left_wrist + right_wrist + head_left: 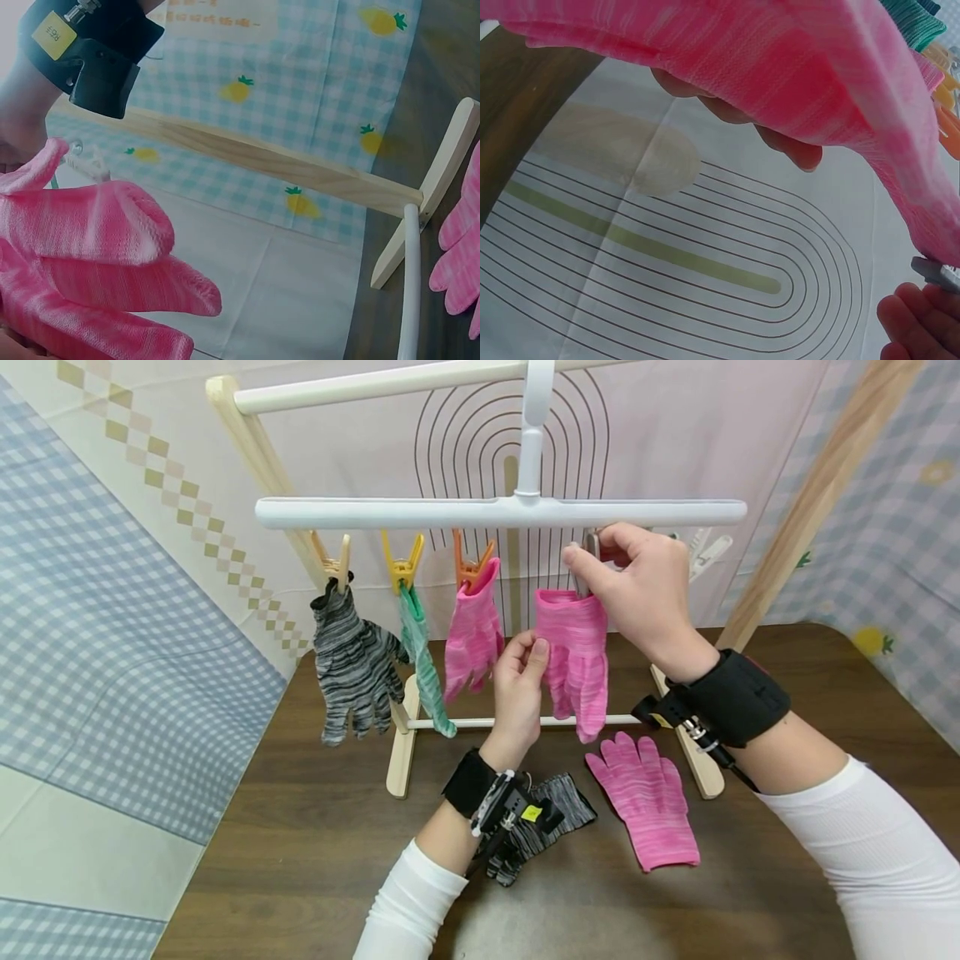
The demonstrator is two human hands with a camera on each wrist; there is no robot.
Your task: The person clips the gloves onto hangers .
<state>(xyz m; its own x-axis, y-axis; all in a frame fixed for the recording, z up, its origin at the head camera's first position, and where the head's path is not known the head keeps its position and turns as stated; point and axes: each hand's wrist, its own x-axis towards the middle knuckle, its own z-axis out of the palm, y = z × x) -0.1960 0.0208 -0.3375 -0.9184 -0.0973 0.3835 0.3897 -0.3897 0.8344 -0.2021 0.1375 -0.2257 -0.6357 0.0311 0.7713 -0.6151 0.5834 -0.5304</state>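
below the left end of the white bar [375,513], we see a black-and-grey glove [352,664] hanging fingers down from a wooden clothespin [344,562]; next, a green glove [425,660] hangs narrow from a yellow clip [405,568], and a clipped pink glove [472,639] hangs from an orange clip [472,572]. just right of it we have the left hand [517,693] raised, its thumb and fingers pinching the left edge of the held pink glove [577,652], some fingertips behind the fabric. on the brown table [300,860] below that wrist we find a rumpled striped glove [573,800], partly covered by the wrist gear. the held pink glove hangs under the right half of the bar, cuff up, and at its cuff we see the tip of a grey clip [934,273]. the right hand [645,581] pinches that clip between thumb and fingers, just under the bar. well below that hand, a loose pink glove [648,810] lies flat on the table, fingers pointing away from us, near the stand's right foot [701,760]. farther right, just past the right hand, we make out a white clip [708,556] and then the slanting wooden upright [817,510].
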